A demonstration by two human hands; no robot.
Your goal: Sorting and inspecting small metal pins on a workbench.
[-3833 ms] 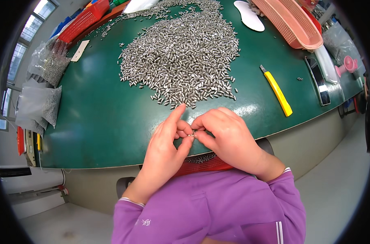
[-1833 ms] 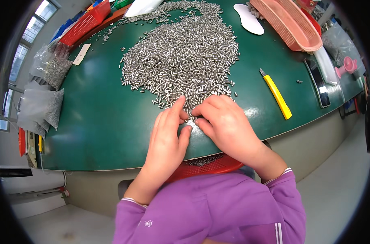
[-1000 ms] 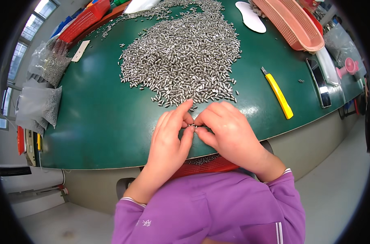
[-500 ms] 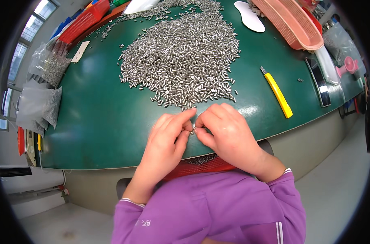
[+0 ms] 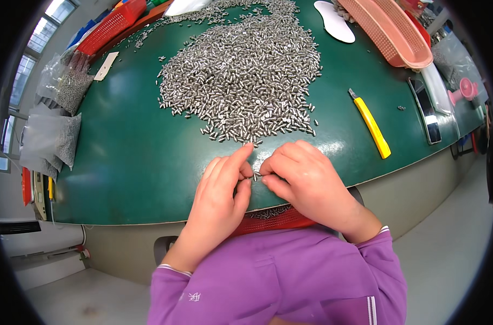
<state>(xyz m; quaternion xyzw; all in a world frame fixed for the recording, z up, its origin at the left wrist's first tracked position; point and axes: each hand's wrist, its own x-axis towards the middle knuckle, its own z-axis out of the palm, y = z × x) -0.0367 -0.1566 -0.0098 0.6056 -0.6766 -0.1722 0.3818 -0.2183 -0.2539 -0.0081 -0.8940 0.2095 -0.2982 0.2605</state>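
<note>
1. Left hand [image 5: 220, 190] and right hand [image 5: 303, 181]: met fingertip to fingertip at the near edge of the green worktop [image 5: 132, 162], pinching between them one small metal pin [image 5: 255, 175]; fingers narrowed on it, left forefinger stretched forward.
2. Small metal pin: just above the worktop edge, mostly hidden by the fingertips.
3. Heap of metal pins [image 5: 241, 76]: spread wide over the middle of the worktop, its nearest stragglers just beyond the fingertips.
4. Red basket [image 5: 279, 219]: below the worktop edge at the lap, holding pins, largely covered by both hands.
5. Yellow utility knife [image 5: 370, 123]: right of the heap, well apart from the right hand.
6. Pink mesh tray [image 5: 390, 32] and white sole-shaped piece [image 5: 336, 21]: far right.
7. Dark phone [image 5: 426, 111]: near the right rim.
8. Clear bags of pins [image 5: 54, 135]: at the left edge; red crate [image 5: 111, 24] beyond, far left.
9. Purple sleeves [image 5: 279, 281]: at the lower edge.
</note>
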